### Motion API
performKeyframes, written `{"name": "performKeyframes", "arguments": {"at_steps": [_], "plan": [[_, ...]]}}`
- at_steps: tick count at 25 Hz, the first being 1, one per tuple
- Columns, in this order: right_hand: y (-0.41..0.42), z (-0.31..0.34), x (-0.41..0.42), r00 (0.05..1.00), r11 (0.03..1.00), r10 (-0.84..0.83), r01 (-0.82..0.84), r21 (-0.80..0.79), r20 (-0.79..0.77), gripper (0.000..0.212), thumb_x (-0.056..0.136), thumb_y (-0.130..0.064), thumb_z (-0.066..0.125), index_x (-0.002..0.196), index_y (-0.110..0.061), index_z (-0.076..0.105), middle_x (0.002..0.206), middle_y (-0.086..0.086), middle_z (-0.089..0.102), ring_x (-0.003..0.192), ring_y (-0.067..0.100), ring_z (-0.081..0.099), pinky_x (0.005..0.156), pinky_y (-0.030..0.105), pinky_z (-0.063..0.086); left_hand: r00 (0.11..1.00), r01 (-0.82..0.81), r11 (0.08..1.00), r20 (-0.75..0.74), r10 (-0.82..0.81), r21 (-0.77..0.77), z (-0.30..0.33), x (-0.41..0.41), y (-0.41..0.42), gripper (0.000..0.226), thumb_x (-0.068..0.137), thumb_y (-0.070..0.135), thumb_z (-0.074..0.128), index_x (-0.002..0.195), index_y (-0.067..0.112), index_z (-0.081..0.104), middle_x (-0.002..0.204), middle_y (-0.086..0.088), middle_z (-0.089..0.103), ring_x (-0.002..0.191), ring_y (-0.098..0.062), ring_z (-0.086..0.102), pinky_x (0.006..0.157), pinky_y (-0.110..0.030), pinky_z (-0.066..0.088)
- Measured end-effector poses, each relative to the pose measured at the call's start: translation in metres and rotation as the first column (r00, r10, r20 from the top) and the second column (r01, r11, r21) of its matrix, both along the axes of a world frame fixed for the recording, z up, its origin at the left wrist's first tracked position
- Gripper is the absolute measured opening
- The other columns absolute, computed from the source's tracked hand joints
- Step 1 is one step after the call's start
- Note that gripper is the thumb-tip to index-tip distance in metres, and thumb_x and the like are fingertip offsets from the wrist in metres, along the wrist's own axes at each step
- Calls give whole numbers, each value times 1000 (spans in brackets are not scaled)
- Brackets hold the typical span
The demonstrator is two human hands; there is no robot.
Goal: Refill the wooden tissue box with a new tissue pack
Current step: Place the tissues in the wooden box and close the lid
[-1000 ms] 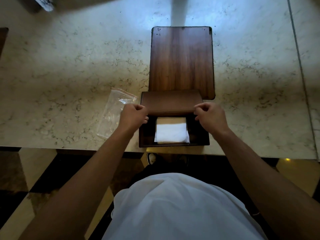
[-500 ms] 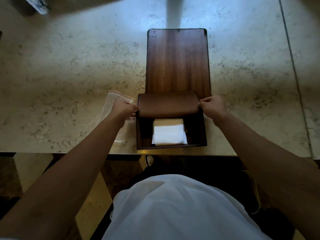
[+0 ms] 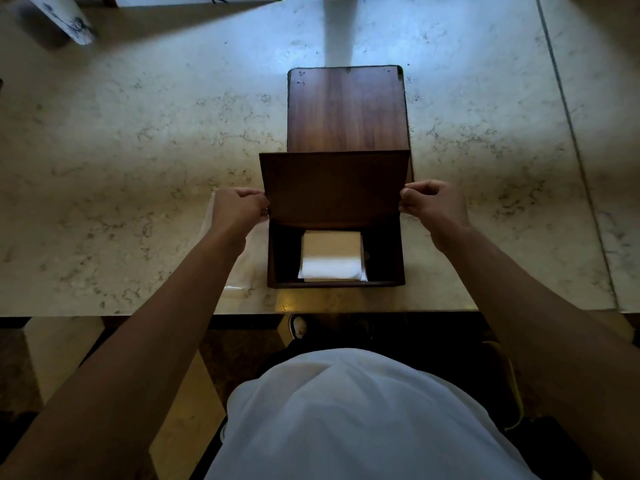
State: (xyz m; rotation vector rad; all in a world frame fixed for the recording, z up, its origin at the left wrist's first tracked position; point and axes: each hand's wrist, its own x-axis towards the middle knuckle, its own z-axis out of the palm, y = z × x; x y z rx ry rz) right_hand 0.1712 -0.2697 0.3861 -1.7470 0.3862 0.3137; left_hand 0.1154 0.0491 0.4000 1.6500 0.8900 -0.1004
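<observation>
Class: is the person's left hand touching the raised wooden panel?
Touching. The head view shows the left hand gripping the wooden panel's left edge.

No readable text, labels, brands or numbers anywhere in view. Dark marks on the white object (image 3: 59, 20) at the far left corner of the marble counter (image 3: 138, 133), well beyond the left hand's grip, are too blurred to tell as lettering. Wooden tissue box (image 3: 336, 258) and the tissues (image 3: 330, 261) inside it: plain surfaces, no print visible.
</observation>
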Motion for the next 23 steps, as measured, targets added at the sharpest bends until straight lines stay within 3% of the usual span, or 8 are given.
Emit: {"name": "performKeyframes", "arguments": {"at_steps": [4,6,10,13,16,20,23], "plan": [[-2,10,-16,994,985,-104,105,139,-12,20,94,-16,67,90,3,74,96,23,74,86,28,77,81,36,63,996,-63,990,61,72,-129,11,-12,-3,14,86,-1,54,87,-10,66,97,-24,73,90,-33,74,76,-36,63],[-5,11,-26,986,969,-158,166,183,-55,26,94,-17,67,92,8,73,95,22,75,89,29,77,80,34,62,986,-138,964,61,156,-228,13,-21,0,14,88,1,56,96,-7,63,96,-25,69,90,-33,72,77,-39,64],[-10,11,-48,991,999,-26,30,31,-131,4,86,-6,76,85,-8,78,94,15,76,87,20,74,68,20,59,1000,-23,995,12,24,-94,5,-48,2,8,87,3,73,94,0,73,92,-18,73,88,-28,73,73,-33,62],[-10,4,-61,987,993,42,-59,-105,-158,25,84,0,75,106,-10,77,103,12,77,89,19,75,81,33,62,1000,-23,992,-2,23,-124,-2,-69,2,16,82,-7,75,90,6,74,93,-15,74,85,-22,73,64,-22,60],[-7,1,-67,987,957,1,-47,-286,-159,31,83,-5,77,113,-9,76,107,9,77,90,20,73,90,43,60,1000,-7,1000,-11,7,-27,-12,-77,-2,23,81,-11,73,95,6,75,93,-13,76,84,-21,74,74,-32,63],[1,7,-72,996,910,40,-69,-410,-78,14,85,-14,68,88,-19,81,85,0,79,79,17,74,81,44,63,1000,18,995,-11,-17,99,-20,-80,-9,24,81,-8,73,96,10,79,93,-11,78,86,-23,76,80,-39,62],[5,11,-74,992,875,109,-127,-466,-65,20,87,-22,62,84,-14,80,82,6,79,75,22,75,77,48,62,1000,-4,995,-19,6,95,-20,-79,-10,24,81,-7,73,86,15,78,90,-12,78,80,-21,77,75,-36,63]]}}
